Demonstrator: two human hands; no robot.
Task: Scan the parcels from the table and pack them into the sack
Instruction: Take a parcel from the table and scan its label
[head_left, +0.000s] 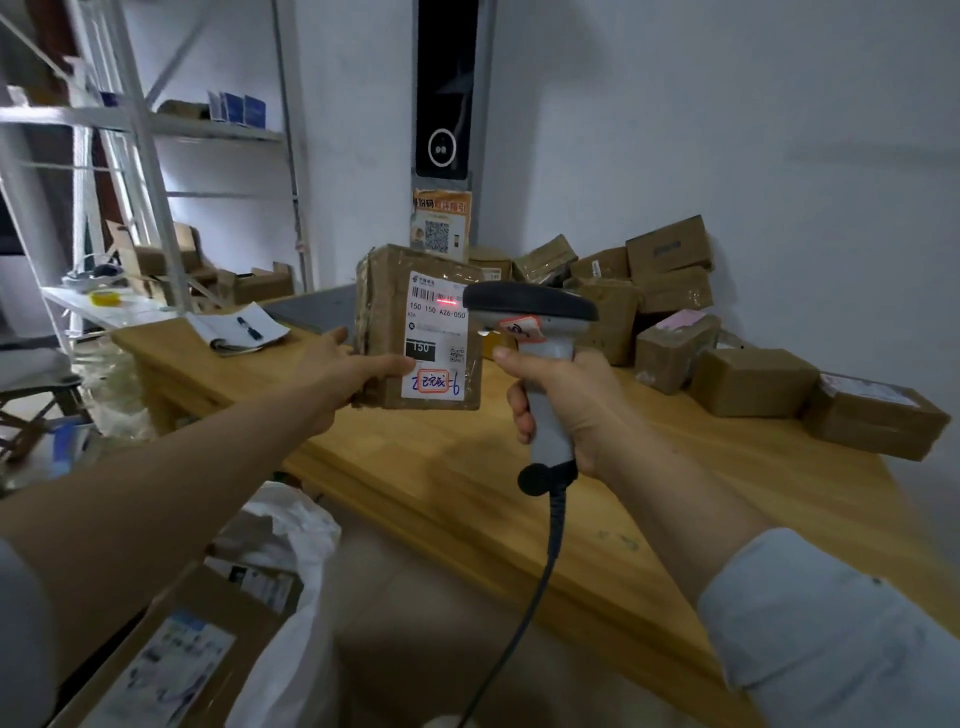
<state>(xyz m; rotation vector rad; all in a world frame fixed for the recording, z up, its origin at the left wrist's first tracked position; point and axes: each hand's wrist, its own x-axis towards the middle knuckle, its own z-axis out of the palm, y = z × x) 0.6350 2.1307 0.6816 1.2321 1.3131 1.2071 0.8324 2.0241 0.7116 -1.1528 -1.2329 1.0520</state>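
My left hand (349, 375) holds a brown taped parcel (384, 332) upright above the wooden table (467, 467), its white shipping label facing me. My right hand (563, 405) grips a grey handheld scanner (530, 306) with a black head, pointed at the label. A red scan line glows on the label's barcode. The scanner's black cable hangs down toward the floor. A white sack (291, 597) stands open at the lower left, with labelled parcels inside it.
A pile of brown parcels (675, 322) covers the table's far right, against the white wall. A notebook with a pen (244, 327) lies at the table's far left end. Metal shelving (130, 156) with boxes stands at the left.
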